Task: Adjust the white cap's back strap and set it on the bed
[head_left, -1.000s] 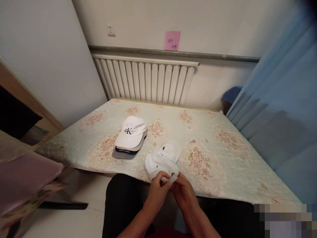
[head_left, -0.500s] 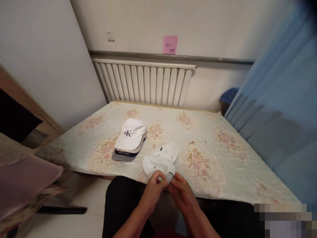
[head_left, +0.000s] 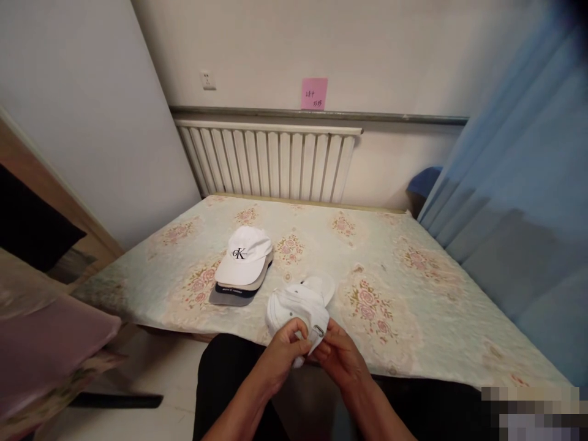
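Seated person at the near edge of a flowered mattress (head_left: pixel 413 288), both hands on 1 white cap (head_left: pixel 298 304). The cap lies on the mattress edge with its brim pointing away toward the radiator (head_left: pixel 269 162), its rear tipped over the edge toward the person's lap. The left hand (head_left: pixel 281 352) is closed, fingers curled and thumb pressed down, pinching the rear band of the cap. The right hand (head_left: pixel 342 360) is likewise curled, its fingertips gripping the adjusting strap just beside the small metal buckle (head_left: pixel 318 331); whether the strap end has passed through the buckle cannot be told from here. To the left of this cap and a little farther back, near but apart from it, rests a stack of caps (head_left: pixel 242 263): 1 white cap with a dark logo on top, and beige, dark blue and grey brims showing below it. Judged from this layout, the stacked caps look dealt with, while the cap in hand is mid-handling at its strap and lies separate from the stack. No other loose caps show on the mattress. Background: pink note (head_left: pixel 314 94) on the wall, blue curtain (head_left: pixel 519 202) at right.
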The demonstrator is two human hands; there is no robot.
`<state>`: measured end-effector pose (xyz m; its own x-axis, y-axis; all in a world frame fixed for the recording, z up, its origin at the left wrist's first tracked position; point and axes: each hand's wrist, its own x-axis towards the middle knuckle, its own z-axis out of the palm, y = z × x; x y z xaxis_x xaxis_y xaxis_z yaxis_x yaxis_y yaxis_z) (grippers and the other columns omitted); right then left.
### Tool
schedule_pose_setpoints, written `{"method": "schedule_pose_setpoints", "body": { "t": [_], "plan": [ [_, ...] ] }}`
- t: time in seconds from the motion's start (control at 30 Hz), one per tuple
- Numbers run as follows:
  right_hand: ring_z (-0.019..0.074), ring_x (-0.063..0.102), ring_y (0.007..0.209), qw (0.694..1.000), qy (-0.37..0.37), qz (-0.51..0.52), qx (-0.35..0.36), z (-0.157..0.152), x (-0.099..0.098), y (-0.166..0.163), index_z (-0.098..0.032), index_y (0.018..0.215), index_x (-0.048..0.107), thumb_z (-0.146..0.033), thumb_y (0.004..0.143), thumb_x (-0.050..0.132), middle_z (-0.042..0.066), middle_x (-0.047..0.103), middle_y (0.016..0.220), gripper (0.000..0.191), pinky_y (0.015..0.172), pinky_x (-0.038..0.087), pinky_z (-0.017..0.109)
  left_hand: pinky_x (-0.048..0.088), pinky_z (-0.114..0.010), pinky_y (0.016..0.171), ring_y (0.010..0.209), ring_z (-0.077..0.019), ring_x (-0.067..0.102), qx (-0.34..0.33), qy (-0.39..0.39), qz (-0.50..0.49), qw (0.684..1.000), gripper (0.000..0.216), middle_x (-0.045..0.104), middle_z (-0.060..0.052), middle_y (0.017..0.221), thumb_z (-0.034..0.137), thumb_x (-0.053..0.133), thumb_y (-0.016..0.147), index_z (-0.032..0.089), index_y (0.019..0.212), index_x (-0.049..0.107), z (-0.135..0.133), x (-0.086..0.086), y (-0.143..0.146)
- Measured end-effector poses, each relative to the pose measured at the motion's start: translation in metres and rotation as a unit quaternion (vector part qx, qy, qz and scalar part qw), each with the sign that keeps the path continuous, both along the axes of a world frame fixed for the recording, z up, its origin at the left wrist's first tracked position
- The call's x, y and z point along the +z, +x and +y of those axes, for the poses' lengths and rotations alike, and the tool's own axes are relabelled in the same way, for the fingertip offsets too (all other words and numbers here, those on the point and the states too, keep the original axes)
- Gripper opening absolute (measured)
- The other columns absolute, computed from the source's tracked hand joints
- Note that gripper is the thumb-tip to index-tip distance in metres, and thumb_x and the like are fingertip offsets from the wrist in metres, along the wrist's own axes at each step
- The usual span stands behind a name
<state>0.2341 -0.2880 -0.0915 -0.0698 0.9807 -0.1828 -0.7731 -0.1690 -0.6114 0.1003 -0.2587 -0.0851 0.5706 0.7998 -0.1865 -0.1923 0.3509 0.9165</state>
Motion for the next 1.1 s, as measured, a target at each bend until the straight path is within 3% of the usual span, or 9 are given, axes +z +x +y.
{"method": "schedule_pose_setpoints", "body": {
  "t": [0.2, 0.37, 0.43, 0.5, 0.6, 0.83, 0.93, 1.1],
  "plan": [
    [0.0041, 0.033, 0.037, 0.999, 0.046, 0.022, -0.017, 0.018, 0.026, 0.008, -0.021, 0.087, 0.066, -0.014, 0.065, 0.073, -0.007, 0.054, 0.053, 0.024, 0.046, 0.038, 0.021, 0.027, -0.018, 0.050, 0.054, -0.0071, 0.041, -0.041, 0.063, -0.001, 0.997, 0.031, 0.049, 0.004, 0.061, 0.034, 0.072, 0.062, 0.019, 0.071, 0.047, 0.024, 0.027, 0.008],
    [0.0013, 0.018, 0.033, 0.994, 0.090, 0.034, -0.048, 0.041, 0.055, 0.024, -0.020, 0.079, 0.063, -0.014, 0.066, 0.071, -0.011, 0.042, 0.044, 0.017, 0.035, 0.022, 0.016, 0.025, -0.018, 0.051, 0.054, -0.0068, 0.041, -0.078, 0.103, -0.057, 0.990, 0.024, 0.049, 0.005, 0.061, 0.024, 0.068, 0.064, 0.019, 0.072, 0.046, 0.051, 0.063, 0.025],
    [0.0022, 0.020, 0.033, 0.992, 0.104, 0.028, -0.068, 0.047, 0.063, 0.031, -0.021, 0.081, 0.063, -0.014, 0.065, 0.071, -0.011, 0.042, 0.044, 0.020, 0.035, 0.023, 0.017, 0.023, -0.018, 0.049, 0.051, -0.0062, 0.038, -0.086, 0.110, -0.054, 0.989, 0.025, 0.049, 0.006, 0.060, 0.024, 0.068, 0.064, 0.019, 0.072, 0.045, 0.059, 0.072, 0.031],
    [0.0043, 0.031, 0.037, 0.989, 0.110, 0.014, -0.098, 0.050, 0.065, 0.037, -0.024, 0.086, 0.064, -0.010, 0.062, 0.071, -0.008, 0.052, 0.052, 0.029, 0.039, 0.029, 0.019, 0.021, -0.018, 0.047, 0.049, -0.0057, 0.036, -0.090, 0.116, -0.038, 0.988, 0.027, 0.049, 0.006, 0.060, 0.027, 0.069, 0.063, 0.019, 0.072, 0.045, 0.064, 0.076, 0.034],
    [0.0095, 0.045, 0.049, 0.986, 0.099, -0.022, -0.129, 0.050, 0.052, 0.043, -0.026, 0.089, 0.067, -0.005, 0.056, 0.069, -0.006, 0.061, 0.061, 0.039, 0.046, 0.035, 0.023, 0.022, -0.019, 0.049, 0.051, -0.0064, 0.038, -0.082, 0.124, -0.027, 0.988, 0.026, 0.051, 0.005, 0.060, 0.029, 0.069, 0.063, 0.018, 0.071, 0.047, 0.067, 0.066, 0.037],
    [0.0121, 0.045, 0.049, 0.986, 0.083, -0.108, -0.101, 0.043, -0.003, 0.051, -0.024, 0.068, 0.065, -0.016, 0.057, 0.070, -0.003, 0.060, 0.059, 0.014, 0.046, 0.034, 0.026, 0.029, -0.021, 0.057, 0.057, -0.0095, 0.046, -0.075, 0.066, -0.003, 0.995, 0.018, 0.055, 0.003, 0.059, 0.022, 0.065, 0.062, 0.016, 0.069, 0.049, 0.061, 0.017, 0.040],
    [0.0106, 0.044, 0.047, 0.990, 0.076, -0.090, -0.079, 0.040, -0.012, 0.051, -0.022, 0.067, 0.065, -0.016, 0.059, 0.069, -0.003, 0.058, 0.057, 0.011, 0.045, 0.035, 0.025, 0.030, -0.022, 0.058, 0.057, -0.0106, 0.048, -0.071, 0.037, 0.012, 0.997, 0.018, 0.056, 0.002, 0.059, 0.020, 0.064, 0.060, 0.016, 0.068, 0.049, 0.058, 0.006, 0.039],
    [0.0096, 0.046, 0.045, 0.990, 0.091, -0.099, -0.034, 0.033, -0.013, 0.050, -0.017, 0.074, 0.067, -0.021, 0.065, 0.068, -0.001, 0.057, 0.055, 0.009, 0.045, 0.037, 0.023, 0.029, -0.023, 0.058, 0.057, -0.0116, 0.049, -0.054, 0.025, 0.025, 0.998, 0.016, 0.056, 0.002, 0.058, 0.019, 0.061, 0.057, 0.017, 0.065, 0.048, 0.053, 0.003, 0.035]
  ]
}}
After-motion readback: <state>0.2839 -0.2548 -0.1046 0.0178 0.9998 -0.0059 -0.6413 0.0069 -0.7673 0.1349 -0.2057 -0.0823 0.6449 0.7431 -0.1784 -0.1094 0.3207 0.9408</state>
